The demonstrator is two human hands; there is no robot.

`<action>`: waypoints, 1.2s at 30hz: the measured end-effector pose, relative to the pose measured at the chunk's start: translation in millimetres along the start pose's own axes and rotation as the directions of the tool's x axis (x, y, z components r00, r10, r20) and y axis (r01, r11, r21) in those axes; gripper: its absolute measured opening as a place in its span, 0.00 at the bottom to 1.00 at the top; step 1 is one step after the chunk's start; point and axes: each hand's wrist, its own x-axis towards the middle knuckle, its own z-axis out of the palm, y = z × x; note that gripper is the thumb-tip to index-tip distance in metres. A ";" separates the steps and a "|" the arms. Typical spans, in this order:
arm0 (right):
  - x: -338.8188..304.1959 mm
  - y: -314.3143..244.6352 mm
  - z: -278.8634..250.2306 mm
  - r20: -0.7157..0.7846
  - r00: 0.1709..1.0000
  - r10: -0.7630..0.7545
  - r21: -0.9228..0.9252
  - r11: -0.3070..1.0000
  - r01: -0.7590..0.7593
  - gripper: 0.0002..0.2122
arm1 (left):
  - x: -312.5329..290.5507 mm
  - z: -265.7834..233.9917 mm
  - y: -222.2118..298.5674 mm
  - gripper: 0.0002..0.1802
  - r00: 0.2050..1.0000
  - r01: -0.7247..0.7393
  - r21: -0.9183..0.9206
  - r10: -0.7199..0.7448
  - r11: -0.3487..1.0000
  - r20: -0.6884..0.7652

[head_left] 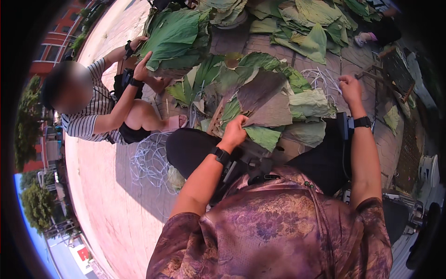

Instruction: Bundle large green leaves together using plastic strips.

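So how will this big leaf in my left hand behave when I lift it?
The leaf is probably light, being broad and thin-looking. It may sag, since your left hand pinches only its edge.

The left forearm slanted forward and inward, the left hand closed in a pinching grip. The right forearm reached farther forward, the right hand held out to the right, fingers curled.

Leaves are gripped at the edge by the left hand; the right hand is held near white strips.
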 end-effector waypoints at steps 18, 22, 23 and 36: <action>-159.6 -143.1 71.5 -0.018 0.543 -0.840 -0.118 0.541 0.833 0.16 | 53.5 -44.8 28.4 0.26 0.792 0.591 -0.353 -0.440 0.726 0.422; -147.5 -142.9 104.3 0.099 0.521 -0.848 -0.191 0.497 0.846 0.15 | 55.1 -47.7 -0.8 0.26 0.764 0.610 -0.364 -0.401 0.704 0.505; -142.9 -142.1 108.2 0.197 0.533 -0.823 -0.216 0.494 0.842 0.14 | 56.8 -45.0 0.0 0.26 0.777 0.590 -0.336 -0.402 0.734 0.485; -112.2 -200.0 87.3 0.729 0.500 -0.467 -0.256 0.491 0.833 0.06 | -14.7 -17.6 64.9 0.24 0.900 -0.313 0.527 0.424 0.791 -0.102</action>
